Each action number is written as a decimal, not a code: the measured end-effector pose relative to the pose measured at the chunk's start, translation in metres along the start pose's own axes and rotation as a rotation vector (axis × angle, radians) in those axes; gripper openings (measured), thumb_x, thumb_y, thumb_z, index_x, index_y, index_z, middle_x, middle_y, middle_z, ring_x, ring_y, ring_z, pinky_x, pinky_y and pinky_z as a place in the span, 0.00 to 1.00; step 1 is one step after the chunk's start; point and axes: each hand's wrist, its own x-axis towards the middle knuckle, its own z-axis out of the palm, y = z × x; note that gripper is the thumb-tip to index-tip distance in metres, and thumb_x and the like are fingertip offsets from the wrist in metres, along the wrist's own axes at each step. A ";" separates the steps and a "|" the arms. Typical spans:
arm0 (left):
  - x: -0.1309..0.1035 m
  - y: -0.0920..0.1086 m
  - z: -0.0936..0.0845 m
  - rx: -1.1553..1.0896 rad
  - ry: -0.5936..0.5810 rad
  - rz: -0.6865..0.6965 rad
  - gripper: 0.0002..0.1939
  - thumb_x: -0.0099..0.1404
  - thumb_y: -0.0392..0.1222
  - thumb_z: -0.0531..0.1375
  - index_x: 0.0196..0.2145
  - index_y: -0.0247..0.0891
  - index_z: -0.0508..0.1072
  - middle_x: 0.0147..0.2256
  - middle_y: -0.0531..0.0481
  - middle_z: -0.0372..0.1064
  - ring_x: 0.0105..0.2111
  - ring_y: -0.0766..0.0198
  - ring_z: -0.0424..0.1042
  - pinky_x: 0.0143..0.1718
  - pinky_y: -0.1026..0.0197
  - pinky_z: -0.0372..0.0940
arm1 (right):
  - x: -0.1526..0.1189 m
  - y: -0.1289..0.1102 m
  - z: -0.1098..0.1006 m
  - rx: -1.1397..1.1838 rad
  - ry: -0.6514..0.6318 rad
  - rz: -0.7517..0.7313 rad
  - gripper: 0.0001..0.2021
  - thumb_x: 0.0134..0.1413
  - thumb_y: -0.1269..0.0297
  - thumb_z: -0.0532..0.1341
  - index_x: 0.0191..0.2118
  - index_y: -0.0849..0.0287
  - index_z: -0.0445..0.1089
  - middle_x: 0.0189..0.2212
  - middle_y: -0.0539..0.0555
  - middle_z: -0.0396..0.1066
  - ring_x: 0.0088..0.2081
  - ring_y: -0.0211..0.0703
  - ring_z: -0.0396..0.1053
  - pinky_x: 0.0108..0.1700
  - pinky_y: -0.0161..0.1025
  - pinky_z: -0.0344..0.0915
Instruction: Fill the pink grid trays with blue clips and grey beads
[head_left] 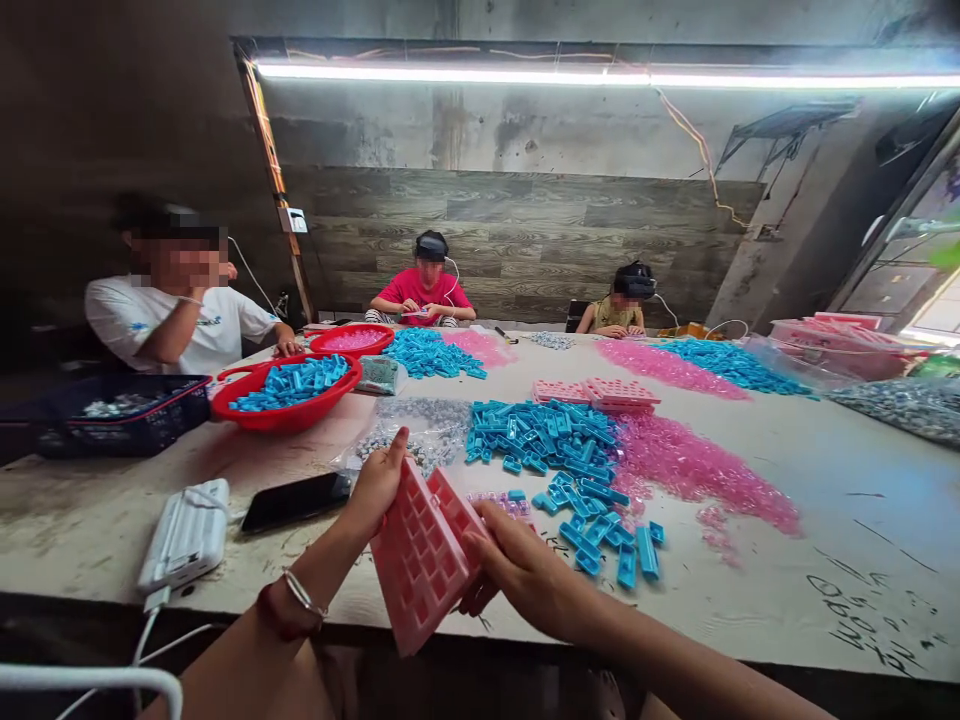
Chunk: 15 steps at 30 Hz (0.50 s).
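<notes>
Both hands are wrapped around a pink gridded tray (421, 560), tilted up on edge just above the near rim of the bench (810, 560). The left hand (375, 490) pinches its upper left corner with the fingers curled tight against the back, and the right hand (525, 575) clamps the right edge, thumb on the front face and the rest of the fingers hidden behind. So neither hand is open, both are closed on the tray. If I were handling it, I'd say keep the grip out at the edges like this so the little cells stay uncovered, and keep the tray tipped towards your eyes so you can see into every pocket. Right behind the tray sits a heap of blue clips (551, 445), with a spill of pink pieces (690, 470) beside it and a clear bag of small grey parts (424, 430) to the left. A black phone (296, 500) and a white power bank (187, 535) lie near the left wrist. Three other people sit at the far side and left end, one next to a red basin (289, 395) full of blue clips.
</notes>
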 end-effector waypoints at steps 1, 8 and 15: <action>0.001 -0.001 0.000 -0.010 0.014 0.006 0.27 0.55 0.63 0.55 0.14 0.36 0.60 0.10 0.57 0.52 0.10 0.72 0.50 0.13 0.67 0.44 | -0.001 0.000 0.003 -0.034 0.032 -0.010 0.18 0.57 0.47 0.48 0.36 0.59 0.57 0.23 0.51 0.68 0.23 0.39 0.69 0.25 0.34 0.65; 0.005 0.007 -0.006 -0.424 0.203 -0.045 0.24 0.62 0.59 0.49 0.19 0.37 0.61 0.14 0.56 0.59 0.13 0.68 0.60 0.17 0.67 0.55 | -0.005 -0.008 0.010 -0.143 0.211 -0.156 0.14 0.61 0.53 0.46 0.45 0.57 0.57 0.40 0.58 0.67 0.36 0.43 0.67 0.39 0.41 0.65; 0.000 0.008 0.000 -0.608 0.204 -0.135 0.25 0.65 0.57 0.43 0.20 0.37 0.58 0.15 0.56 0.59 0.13 0.70 0.60 0.19 0.66 0.58 | -0.007 -0.005 0.023 -0.363 0.065 -0.229 0.15 0.60 0.61 0.48 0.50 0.59 0.53 0.38 0.59 0.68 0.35 0.44 0.66 0.38 0.41 0.63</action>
